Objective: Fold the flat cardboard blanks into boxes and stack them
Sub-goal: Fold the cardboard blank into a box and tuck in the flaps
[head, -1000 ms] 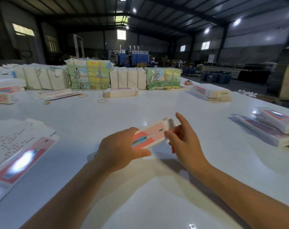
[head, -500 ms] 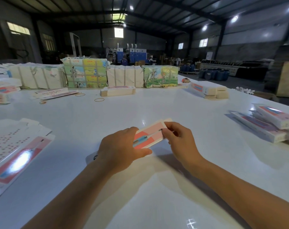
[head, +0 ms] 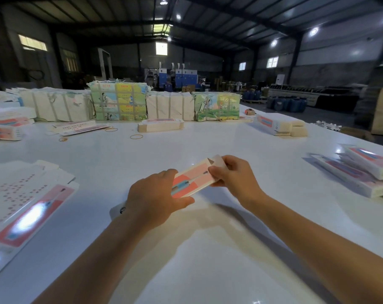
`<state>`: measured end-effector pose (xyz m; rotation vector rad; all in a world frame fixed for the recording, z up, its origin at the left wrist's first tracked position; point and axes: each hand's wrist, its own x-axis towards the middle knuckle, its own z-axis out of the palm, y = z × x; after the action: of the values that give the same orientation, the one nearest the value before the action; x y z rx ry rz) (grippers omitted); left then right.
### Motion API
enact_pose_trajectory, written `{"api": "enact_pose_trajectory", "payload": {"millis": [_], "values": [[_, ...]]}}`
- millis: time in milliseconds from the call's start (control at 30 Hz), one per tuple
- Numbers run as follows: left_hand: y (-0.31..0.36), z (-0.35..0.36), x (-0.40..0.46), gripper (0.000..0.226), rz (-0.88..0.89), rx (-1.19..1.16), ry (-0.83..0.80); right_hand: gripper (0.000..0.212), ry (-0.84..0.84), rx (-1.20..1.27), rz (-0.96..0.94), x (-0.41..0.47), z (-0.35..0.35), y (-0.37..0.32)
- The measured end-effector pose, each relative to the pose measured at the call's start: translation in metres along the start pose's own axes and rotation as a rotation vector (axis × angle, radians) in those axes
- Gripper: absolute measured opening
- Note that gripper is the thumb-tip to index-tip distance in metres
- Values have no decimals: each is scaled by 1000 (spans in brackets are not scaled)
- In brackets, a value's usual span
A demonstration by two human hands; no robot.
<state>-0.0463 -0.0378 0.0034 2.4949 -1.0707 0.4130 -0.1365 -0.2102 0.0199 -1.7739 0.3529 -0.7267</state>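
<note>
closing the box end
both hands, left hand [head: 155, 194] and right hand [head: 234, 174], grip the box [head: 191, 179]; a hard pinch could crease its far flap [head: 218, 161].

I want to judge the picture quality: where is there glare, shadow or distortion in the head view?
Head view: strong glare whitens the flat blanks at the left; a shadow lies on the white table under the left hand and right hand holding the box; the wide lens bends the roof beams; the far hall is dim.
</note>
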Motion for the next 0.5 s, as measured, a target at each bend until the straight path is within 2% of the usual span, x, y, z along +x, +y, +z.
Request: {"api": "enact_pose_trajectory", "payload": {"millis": [100, 133, 200, 267, 400, 500], "values": [[2, 4, -1, 63, 22, 90, 67, 20, 60, -591, -343, -19, 17, 6], [2, 5, -1, 65, 28, 121, 100, 24, 55, -667, -384, -22, 21, 7], [3, 6, -2, 66, 30, 150, 146, 24, 46, -655, -415, -26, 24, 5], [2, 6, -3, 67, 36, 166, 159, 25, 66, -441, -329, -29, 25, 2], [4, 6, -4, 67, 64, 164, 179, 26, 42, 231, 49, -24, 13, -5], [9, 6, -5, 67, 83, 156, 186, 21, -1, 446, 185, -22, 3, -7]]}}
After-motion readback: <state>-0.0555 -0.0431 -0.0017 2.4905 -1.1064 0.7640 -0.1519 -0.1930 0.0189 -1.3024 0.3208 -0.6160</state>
